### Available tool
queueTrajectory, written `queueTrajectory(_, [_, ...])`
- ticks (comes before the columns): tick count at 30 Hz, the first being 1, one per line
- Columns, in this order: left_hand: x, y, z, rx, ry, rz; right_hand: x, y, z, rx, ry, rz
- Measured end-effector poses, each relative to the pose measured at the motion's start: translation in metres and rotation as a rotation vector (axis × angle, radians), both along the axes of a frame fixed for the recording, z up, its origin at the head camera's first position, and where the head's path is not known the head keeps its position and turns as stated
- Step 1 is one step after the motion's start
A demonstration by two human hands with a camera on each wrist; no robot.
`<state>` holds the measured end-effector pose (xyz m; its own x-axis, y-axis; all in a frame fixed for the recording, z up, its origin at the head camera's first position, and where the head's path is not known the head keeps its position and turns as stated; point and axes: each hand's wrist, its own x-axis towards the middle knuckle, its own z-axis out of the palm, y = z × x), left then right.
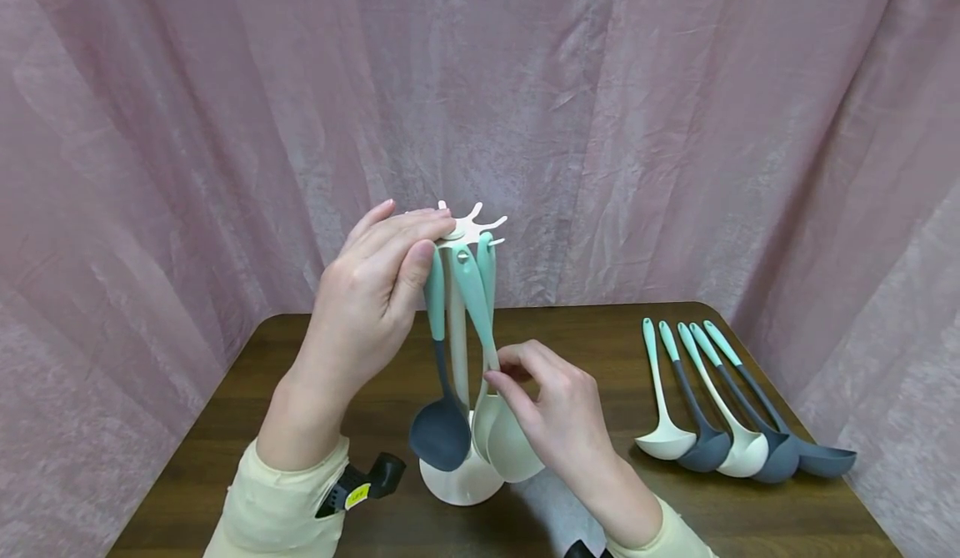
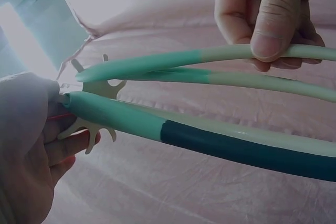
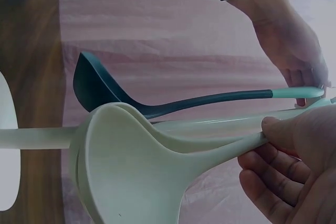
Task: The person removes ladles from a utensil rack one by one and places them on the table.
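A white utensil stand (image 1: pixel 461 489) stands upright on the table, with a ring of hooks at its top. My left hand (image 1: pixel 363 295) holds the top of this stand, fingers over the hooks and thumb beside a dark grey ladle's green handle. That grey ladle (image 1: pixel 441 434) hangs on the left side. With thumb and fingers, my right hand (image 1: pixel 558 404) pinches the pale handle of a white ladle (image 3: pixel 142 171), just below its green grip. The grip's holed end is at a front hook. Another white ladle (image 1: pixel 483 429) hangs close behind it, partly hidden.
Several ladles lie side by side at the table's right, white ones (image 1: pixel 663 441) and grey ones (image 1: pixel 825 459), green handles pointing away. The brown table (image 1: pixel 360 424) ends at a pink curtain (image 1: pixel 480 108) behind.
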<state>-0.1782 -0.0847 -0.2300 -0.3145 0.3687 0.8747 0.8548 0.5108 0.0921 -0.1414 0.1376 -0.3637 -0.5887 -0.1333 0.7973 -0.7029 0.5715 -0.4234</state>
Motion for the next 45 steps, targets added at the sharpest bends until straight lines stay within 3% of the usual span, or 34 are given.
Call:
queueTrajectory(10, [0.0, 0.002, -0.001, 0.026, -0.001, -0.002, 0.004, 0.001, 0.005, 0.009, -0.022, -0.002])
queueTrajectory(45, [0.0, 0.009, -0.008, 0.089, -0.015, 0.011, 0.016, 0.019, 0.011, -0.052, 0.022, 0.021])
